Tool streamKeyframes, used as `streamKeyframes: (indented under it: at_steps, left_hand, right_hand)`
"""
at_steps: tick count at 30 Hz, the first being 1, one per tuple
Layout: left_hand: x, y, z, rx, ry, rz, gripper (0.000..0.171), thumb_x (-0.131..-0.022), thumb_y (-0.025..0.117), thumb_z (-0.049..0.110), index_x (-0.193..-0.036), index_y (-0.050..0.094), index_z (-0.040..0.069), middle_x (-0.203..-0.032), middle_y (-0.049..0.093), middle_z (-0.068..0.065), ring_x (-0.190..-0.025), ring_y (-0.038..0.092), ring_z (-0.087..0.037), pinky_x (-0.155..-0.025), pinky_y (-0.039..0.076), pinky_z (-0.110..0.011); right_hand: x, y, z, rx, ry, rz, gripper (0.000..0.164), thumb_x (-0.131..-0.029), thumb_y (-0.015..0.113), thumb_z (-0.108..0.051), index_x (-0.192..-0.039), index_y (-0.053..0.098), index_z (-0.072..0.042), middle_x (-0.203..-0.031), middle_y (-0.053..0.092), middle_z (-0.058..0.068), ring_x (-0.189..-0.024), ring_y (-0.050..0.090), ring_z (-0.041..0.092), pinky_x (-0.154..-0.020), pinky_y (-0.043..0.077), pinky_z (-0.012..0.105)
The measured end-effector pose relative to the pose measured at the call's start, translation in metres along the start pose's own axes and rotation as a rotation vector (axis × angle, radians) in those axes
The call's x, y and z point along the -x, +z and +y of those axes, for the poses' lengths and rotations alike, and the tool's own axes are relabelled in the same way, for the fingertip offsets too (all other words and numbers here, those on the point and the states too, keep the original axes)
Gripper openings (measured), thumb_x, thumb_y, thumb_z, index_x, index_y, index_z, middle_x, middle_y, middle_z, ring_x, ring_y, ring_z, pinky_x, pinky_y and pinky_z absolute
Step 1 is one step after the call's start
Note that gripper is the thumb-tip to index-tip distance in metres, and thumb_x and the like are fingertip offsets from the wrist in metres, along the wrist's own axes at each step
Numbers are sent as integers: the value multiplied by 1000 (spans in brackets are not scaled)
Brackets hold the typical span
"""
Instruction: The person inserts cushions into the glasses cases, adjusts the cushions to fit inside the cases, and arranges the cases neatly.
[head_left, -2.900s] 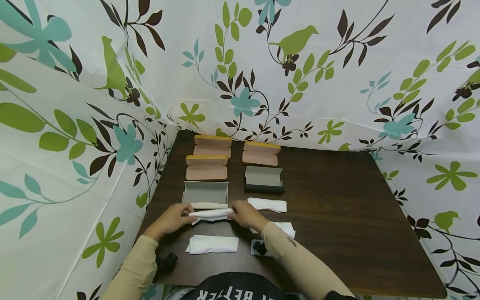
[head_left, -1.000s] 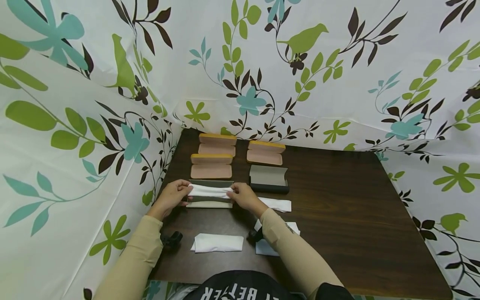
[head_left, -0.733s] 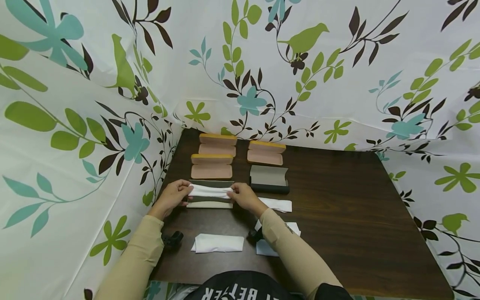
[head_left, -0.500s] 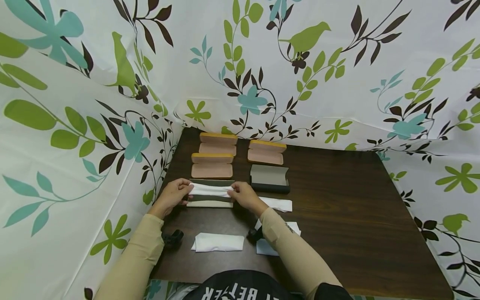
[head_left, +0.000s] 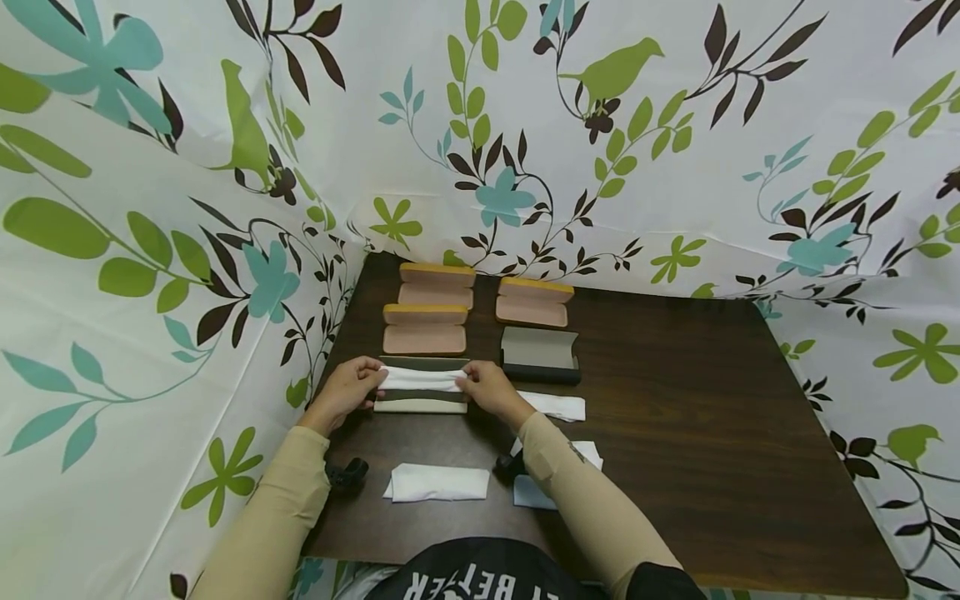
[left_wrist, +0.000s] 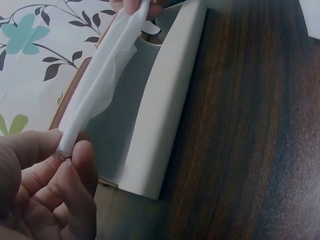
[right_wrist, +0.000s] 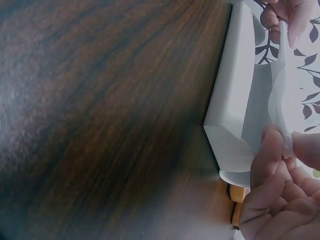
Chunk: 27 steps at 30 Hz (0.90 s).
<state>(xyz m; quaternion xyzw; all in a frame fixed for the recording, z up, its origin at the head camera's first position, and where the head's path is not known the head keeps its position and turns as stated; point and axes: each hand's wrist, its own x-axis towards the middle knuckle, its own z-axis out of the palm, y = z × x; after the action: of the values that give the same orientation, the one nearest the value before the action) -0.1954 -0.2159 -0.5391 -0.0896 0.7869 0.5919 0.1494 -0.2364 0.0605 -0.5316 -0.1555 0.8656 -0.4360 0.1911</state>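
Note:
A white folded cloth (head_left: 422,380) is stretched between both hands, over an opened glasses case (head_left: 420,407) with a cream outside and grey lining. My left hand (head_left: 345,395) pinches the cloth's left end between thumb and fingers. At the other end, the right hand (head_left: 492,390) pinches it the same way. In the left wrist view the cloth (left_wrist: 102,75) hangs with a loose flap above the grey lining, apart from the cream front wall (left_wrist: 162,110). From the right wrist view, the case (right_wrist: 230,95) shows nothing on the visible part of its lining.
Opened yellow cases with pink lining (head_left: 424,338) stand behind, with a dark grey-lined case (head_left: 540,354) to the right. More folded white cloths (head_left: 437,482) lie on the dark wooden table (head_left: 690,433), beside a light blue item (head_left: 532,493). Patterned sheets (head_left: 450,125) border the table.
From in front of the case, both hands have carried the white cloth forward over its lining. During the last second, hands and cloth stay nearly still.

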Motion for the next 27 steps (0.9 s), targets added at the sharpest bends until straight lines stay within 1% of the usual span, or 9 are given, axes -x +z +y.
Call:
streamKeyframes:
  at_steps: [5,7,9,12,14,17,23,25,27]
  left_hand:
    - [1,1,0,-44,21,28,35,-98,57,28,-122,55,2,-104,63,-14,-79,63,-15,-62,53,-28]
    - [2,1,1,-97,53,46,34,-98,58,26,-120,56,1,-101,64,-14,-76,62,-15,-61,53,-29]
    - [2,3,1,-180,101,83,31,-97,60,25,-116,60,1,-97,65,-12,-74,61,-16,-61,52,-30]
    - [3,5,3,-337,180,151,26,-95,63,24,-108,65,2,-92,67,-10,-75,60,-19,-65,51,-34]
    - [3,7,3,-419,209,185,24,-94,63,24,-104,67,3,-89,67,-10,-76,60,-21,-68,50,-37]
    - [3,9,2,-485,209,200,23,-94,63,25,-102,67,4,-88,66,-9,-77,60,-22,-70,50,-40]
    - [3,15,-3,-576,193,224,19,-90,68,25,-98,67,8,-84,61,-5,-74,54,-20,-64,46,-34]
    - [4,16,-4,-608,201,230,18,-88,71,23,-97,67,8,-82,59,-4,-73,53,-20,-62,44,-34]
    - [4,17,-5,-636,204,237,18,-87,72,23,-97,68,9,-81,57,-3,-72,53,-20,-60,43,-33]
  right_hand:
    - [1,1,-1,48,-14,18,15,-97,60,-21,-93,66,-7,-67,59,1,-55,48,11,-49,39,24]
    - [1,2,-2,94,-23,29,15,-97,61,-22,-91,66,-8,-66,58,0,-54,48,10,-48,40,24]
    - [1,3,-4,149,-32,43,17,-96,61,-22,-86,65,-9,-64,57,0,-53,48,10,-48,40,23]
    - [2,4,-6,249,-43,61,20,-95,63,-23,-80,65,-11,-64,58,-2,-52,48,9,-49,40,23]
    - [1,6,-7,321,-50,70,21,-94,64,-24,-78,66,-11,-66,59,-3,-53,49,9,-50,41,23]
    - [2,8,-9,423,-32,75,20,-94,65,-27,-82,69,-11,-71,62,-3,-57,52,9,-53,44,25]
    - [5,13,-11,547,22,63,21,-93,65,-31,-99,75,-14,-85,70,-3,-62,59,9,-53,49,27]
    - [5,14,-11,575,20,62,19,-93,65,-31,-98,75,-16,-84,69,-4,-60,58,8,-50,47,26]
    - [5,15,-11,596,12,58,16,-92,65,-30,-92,75,-16,-79,67,-4,-57,55,9,-48,44,26]
